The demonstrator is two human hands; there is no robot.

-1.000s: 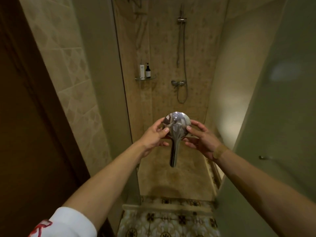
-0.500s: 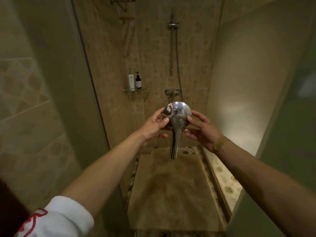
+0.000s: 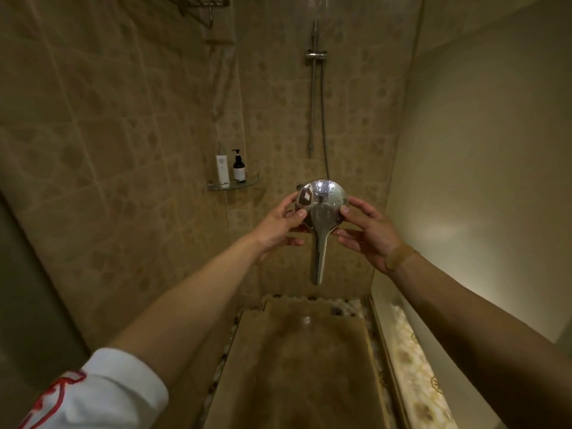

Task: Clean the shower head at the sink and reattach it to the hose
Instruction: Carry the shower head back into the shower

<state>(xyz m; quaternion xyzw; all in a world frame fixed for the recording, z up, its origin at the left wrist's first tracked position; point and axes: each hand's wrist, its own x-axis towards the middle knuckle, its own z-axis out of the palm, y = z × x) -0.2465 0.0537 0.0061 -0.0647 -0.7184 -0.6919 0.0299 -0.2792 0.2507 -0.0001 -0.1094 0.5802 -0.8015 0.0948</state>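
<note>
The left hand (image 3: 278, 226) and the right hand (image 3: 366, 233) hold the shower head (image 3: 322, 209) between them at arm's length. Each pinches the round head at its rim, the left thumb against its left edge and the right thumb and fingertips against its right edge, with the other fingers curled behind.

The shower head is polished chrome, a round domed disc with a tapering handle that hangs straight down below the hands, its lower end free. The shiny back of the disc faces the camera, beaded with water drops and mirroring a pale patch of light. A yellowish band (image 3: 399, 257) circles the right wrist, and a white sleeve with red trim (image 3: 102, 394) covers the left upper arm.

Beyond the shower head, on the tiled back wall, a chrome riser rail (image 3: 314, 88) runs upward, and the hose (image 3: 323, 125) hangs beside it. To the left of the shower head, a glass corner shelf (image 3: 233, 184) carries a white bottle (image 3: 223, 170) and a dark pump bottle (image 3: 239, 167). Below it lies the brownish shower floor (image 3: 294, 366), edged with pebbles.
</note>
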